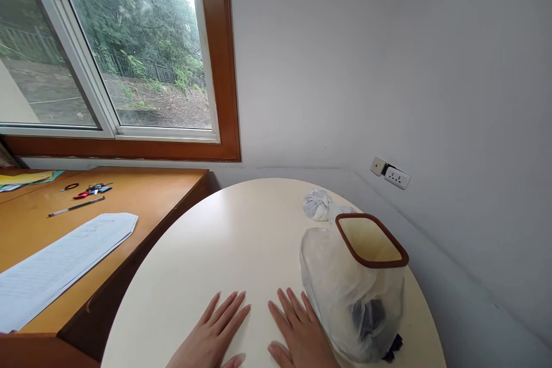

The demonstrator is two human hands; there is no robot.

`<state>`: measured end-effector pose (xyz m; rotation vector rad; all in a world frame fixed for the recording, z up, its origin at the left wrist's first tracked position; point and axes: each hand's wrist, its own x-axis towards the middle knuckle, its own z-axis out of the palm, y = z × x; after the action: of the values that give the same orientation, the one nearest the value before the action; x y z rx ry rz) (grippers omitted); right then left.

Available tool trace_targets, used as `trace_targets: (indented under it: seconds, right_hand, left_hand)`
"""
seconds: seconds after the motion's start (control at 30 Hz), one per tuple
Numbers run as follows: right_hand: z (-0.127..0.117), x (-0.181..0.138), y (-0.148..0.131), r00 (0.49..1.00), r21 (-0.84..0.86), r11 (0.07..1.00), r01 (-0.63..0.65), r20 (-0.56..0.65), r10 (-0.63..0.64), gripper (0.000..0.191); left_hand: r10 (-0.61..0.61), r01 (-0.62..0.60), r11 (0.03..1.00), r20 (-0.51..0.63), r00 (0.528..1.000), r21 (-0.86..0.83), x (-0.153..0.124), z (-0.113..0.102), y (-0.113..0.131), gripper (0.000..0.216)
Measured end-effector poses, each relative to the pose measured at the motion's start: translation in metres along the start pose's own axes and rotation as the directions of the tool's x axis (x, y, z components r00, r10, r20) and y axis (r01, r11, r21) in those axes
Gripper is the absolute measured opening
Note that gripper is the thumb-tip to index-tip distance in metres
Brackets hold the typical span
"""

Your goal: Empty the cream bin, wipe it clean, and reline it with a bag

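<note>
My left hand lies flat on the pale round table, fingers spread and nothing in it. Beside it, my right hand also rests palm down with its fingers apart. Close to the right hand's outer side is a translucent white plastic bag, with something dark showing through it. A brown-rimmed container with a cream inside sits at the bag's upper end. Its lower part is hidden by the bag. Behind them lies a small knotted white plastic bag.
On the left stands a wooden desk with stacked papers, a pen, keys and a black ring. A window is above it. A wall socket is at the right. A dark scrap lies by the large bag.
</note>
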<state>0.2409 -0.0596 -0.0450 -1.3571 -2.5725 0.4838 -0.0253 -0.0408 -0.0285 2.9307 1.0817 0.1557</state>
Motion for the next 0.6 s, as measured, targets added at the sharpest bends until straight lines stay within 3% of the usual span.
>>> trace_targets:
  seconds: [0.33, 0.47, 0.6]
  right_hand:
    - [0.028, 0.004, 0.015, 0.983, -0.230, 0.971, 0.062, -0.157, -0.100, 0.061]
    - [0.038, 0.008, 0.017, 0.971, -0.312, 0.949, 0.046, -0.208, -0.115, 0.062]
    - [0.043, 0.010, 0.017, 0.955, -0.359, 0.933, 0.032, -0.263, -0.134, 0.063]
  left_hand:
    - [0.095, -0.073, 0.984, -0.135, 0.986, 0.160, 0.004, 0.004, -0.005, 0.070]
    - [0.119, -0.090, 0.983, -0.182, 0.976, 0.158, 0.004, 0.016, -0.012, 0.072]
    - [0.124, -0.091, 0.982, -0.209, 0.970, 0.164, 0.003, 0.013, -0.009, 0.072]
